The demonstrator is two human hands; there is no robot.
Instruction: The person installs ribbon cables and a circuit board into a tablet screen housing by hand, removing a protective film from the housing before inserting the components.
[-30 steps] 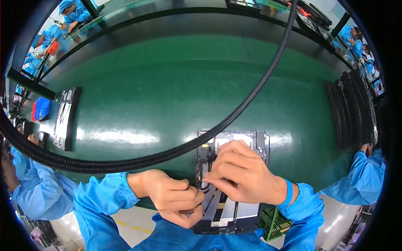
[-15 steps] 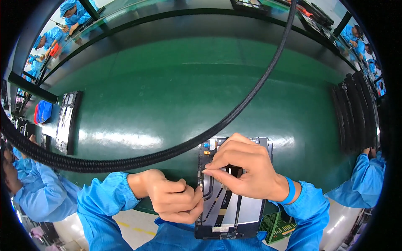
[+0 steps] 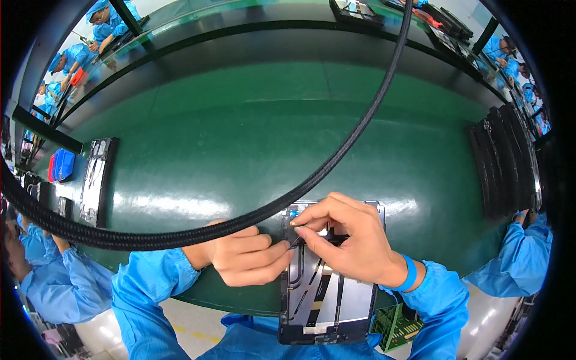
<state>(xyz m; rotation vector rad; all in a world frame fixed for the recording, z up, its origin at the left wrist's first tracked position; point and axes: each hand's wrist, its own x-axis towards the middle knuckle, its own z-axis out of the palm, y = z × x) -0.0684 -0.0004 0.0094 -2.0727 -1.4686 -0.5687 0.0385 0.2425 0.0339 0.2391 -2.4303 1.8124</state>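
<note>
An opened tablet (image 3: 354,300) with its inner parts showing lies at the table's near edge, black-framed, with a silvery panel and dark flex cables (image 3: 320,294). My right hand (image 3: 354,240), wearing a blue wristband, is over its upper part. Thumb and forefinger are pinched near a tiny gold-coloured part (image 3: 293,224) at the upper left; whether they grip it is unclear. My left hand (image 3: 249,258) is closed at the tablet's left edge. A thin dark strip (image 3: 295,241) shows between the two hands, apparently in the left fingertips. The fingers hide part of the tablet's upper inside.
A thick black braided hose (image 3: 240,233) arches over the green table (image 3: 198,156), passing in front of my left wrist. Black panels stand stacked (image 3: 504,162) at the right. More tablet parts (image 3: 99,180) and a blue bin (image 3: 62,164) are at the left. Co-workers sit on both sides.
My left hand has moved up slightly along the tablet's left edge, and its fingers have extended toward the right fingertips. The thin dark strip and gold-coloured part now show near the fingertips.
</note>
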